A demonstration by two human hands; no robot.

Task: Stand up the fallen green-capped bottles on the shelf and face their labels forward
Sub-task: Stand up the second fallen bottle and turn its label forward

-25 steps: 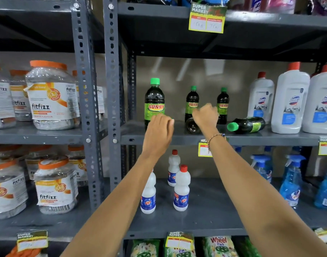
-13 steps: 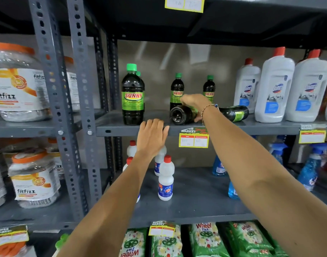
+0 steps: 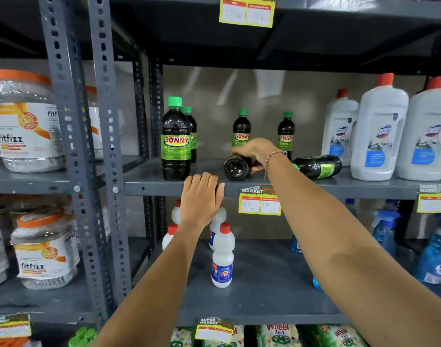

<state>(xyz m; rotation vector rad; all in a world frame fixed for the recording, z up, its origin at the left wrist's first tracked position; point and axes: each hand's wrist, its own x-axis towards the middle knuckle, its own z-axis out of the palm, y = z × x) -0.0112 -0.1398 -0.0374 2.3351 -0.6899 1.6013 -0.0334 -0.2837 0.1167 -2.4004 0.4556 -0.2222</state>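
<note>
Gripping fallen bottle, base outward, on shelf: right hand | left hand flat, fingers together, at shelf edge | upright bottle reads SUNNY | second fallen bottle right

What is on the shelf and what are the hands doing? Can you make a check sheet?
Surface: grey metal shelf, yellow price tag on its edge.
Job's things: four green-capped bottles upright, front one showing its SUNNY label; two lying down, one with its base towards the camera, one further right.
Clutter: white bottles at right.
Grippers: right hand wrapped over the nearer fallen bottle; left hand open at the shelf edge, holding nothing.
Cables: nothing seen.
Surroundings: fitfizz jars left, small white bottles below.
</note>
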